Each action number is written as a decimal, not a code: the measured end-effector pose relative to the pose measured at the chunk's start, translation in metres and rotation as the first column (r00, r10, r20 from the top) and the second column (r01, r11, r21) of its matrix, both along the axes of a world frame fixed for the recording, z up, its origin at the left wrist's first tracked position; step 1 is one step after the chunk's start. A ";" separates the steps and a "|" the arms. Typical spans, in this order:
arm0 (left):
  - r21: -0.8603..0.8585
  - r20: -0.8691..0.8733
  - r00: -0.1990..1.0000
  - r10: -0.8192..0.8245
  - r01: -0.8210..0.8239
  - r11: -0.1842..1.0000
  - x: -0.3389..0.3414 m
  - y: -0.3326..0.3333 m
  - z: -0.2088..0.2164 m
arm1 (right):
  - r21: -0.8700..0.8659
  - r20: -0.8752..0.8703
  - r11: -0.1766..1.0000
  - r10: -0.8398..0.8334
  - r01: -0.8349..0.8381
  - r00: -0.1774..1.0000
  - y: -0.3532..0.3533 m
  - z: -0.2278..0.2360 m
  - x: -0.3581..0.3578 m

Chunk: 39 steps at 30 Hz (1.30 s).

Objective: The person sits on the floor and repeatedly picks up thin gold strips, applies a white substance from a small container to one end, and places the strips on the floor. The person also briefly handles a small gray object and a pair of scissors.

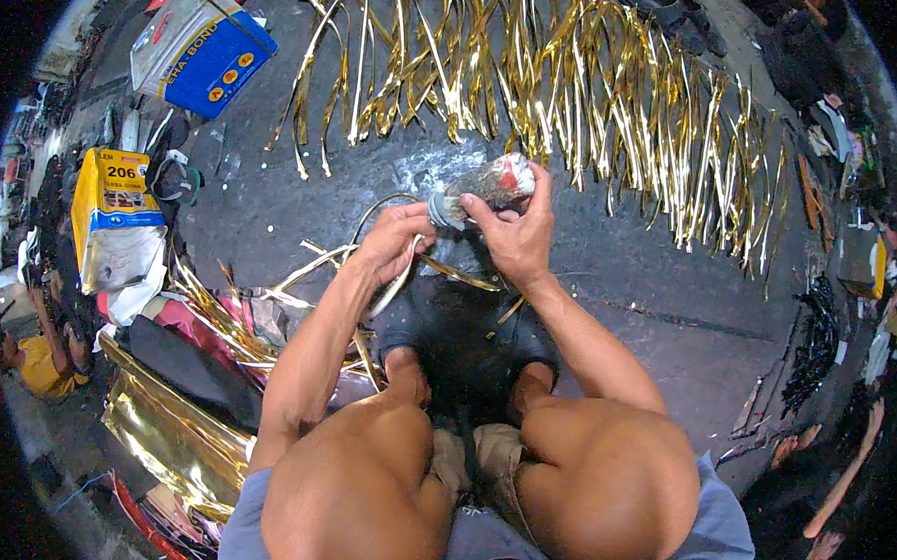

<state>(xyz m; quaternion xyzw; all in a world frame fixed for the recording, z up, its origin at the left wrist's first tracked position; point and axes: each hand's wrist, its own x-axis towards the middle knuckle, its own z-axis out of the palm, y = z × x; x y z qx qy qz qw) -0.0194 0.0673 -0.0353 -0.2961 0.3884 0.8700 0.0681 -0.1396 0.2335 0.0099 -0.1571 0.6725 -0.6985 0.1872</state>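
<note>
My right hand (520,233) is wrapped round a grimy bottle-like container (487,192), dark and crusted with a red and white patch at its far end. It is tilted, its grey ringed end pointing left toward my other hand. My left hand (395,240) is closed, with a thin pale strip (393,290) pinched in its fingers and hanging below them. These fingers are close by the grey end; I cannot tell whether they touch it. More narrow gold strips (459,272) lie under my hands, between and beside my feet.
Long rows of shiny gold strips (636,118) spread over the dark work surface (272,202) ahead. On the left stand a blue and grey can (208,64) and a yellow can (118,206). A gold sheet (167,423) lies by my left leg. Other people's limbs (850,478) show at the right.
</note>
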 end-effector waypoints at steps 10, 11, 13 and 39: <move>-0.667 0.270 0.945 -0.182 0.321 0.672 -0.027 -0.010 0.024 | 0.371 -0.207 0.914 -0.094 0.167 0.974 0.052 -0.028 -0.043; -0.703 0.242 0.952 -0.190 0.307 0.641 -0.034 -0.014 0.014 | 0.350 -0.171 0.922 -0.114 0.168 0.979 0.049 -0.021 -0.044; -0.767 0.181 0.959 -0.219 0.277 0.579 -0.046 -0.014 -0.021 | 0.299 -0.198 0.950 -0.036 0.096 0.979 0.041 -0.020 -0.044; -0.938 -0.153 0.934 -0.323 -0.035 0.344 -0.057 0.034 -0.019 | 0.228 0.453 0.962 0.032 -0.150 0.891 0.023 -0.141 -0.063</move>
